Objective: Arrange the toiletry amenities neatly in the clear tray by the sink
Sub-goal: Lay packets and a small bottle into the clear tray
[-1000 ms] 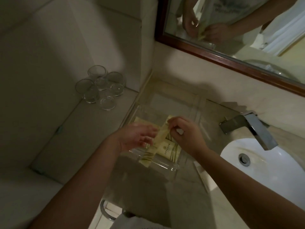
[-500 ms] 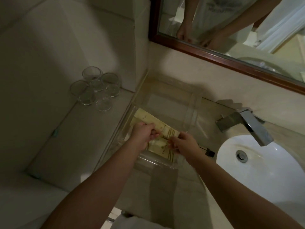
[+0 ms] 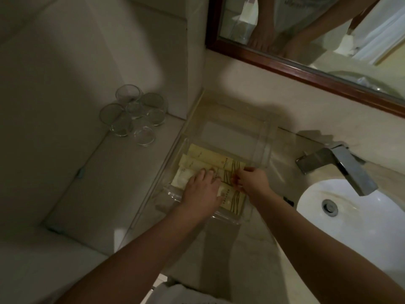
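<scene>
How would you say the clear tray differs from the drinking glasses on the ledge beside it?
The clear tray is rectangular; the glasses are round. The tray holds cream packets, with the left hand and right hand on them; the glasses look empty and untouched. The tray sits beside the sink; the glasses cluster on the ledge to its left. Both are transparent.

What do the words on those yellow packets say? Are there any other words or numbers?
On the packets in the tray: small dark print, too small and blurred to read.
On the shirt in the mirror: faint print, too blurred to read.
Nothing else is readable.
</scene>
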A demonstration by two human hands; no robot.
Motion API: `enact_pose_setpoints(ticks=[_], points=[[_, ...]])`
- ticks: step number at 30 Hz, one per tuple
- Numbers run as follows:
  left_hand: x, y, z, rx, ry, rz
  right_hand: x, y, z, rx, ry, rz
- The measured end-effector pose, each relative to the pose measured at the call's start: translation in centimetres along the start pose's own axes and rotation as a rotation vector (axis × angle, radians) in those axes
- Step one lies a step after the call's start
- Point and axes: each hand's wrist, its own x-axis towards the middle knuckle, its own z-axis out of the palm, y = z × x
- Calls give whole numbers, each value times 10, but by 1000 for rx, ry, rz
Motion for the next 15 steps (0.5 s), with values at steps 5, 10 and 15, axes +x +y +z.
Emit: enact_pose_setpoints(ticks=[5, 10, 15], points=[[-3, -7, 2, -31, 13, -44, -13, 0, 2, -206, 49, -123], [-17, -17, 12, -36, -9, -147, -38, 16, 4, -662, 164, -569], [-20, -16, 12, -47, -31, -155, -34, 19, 10, -921, 23, -564]])
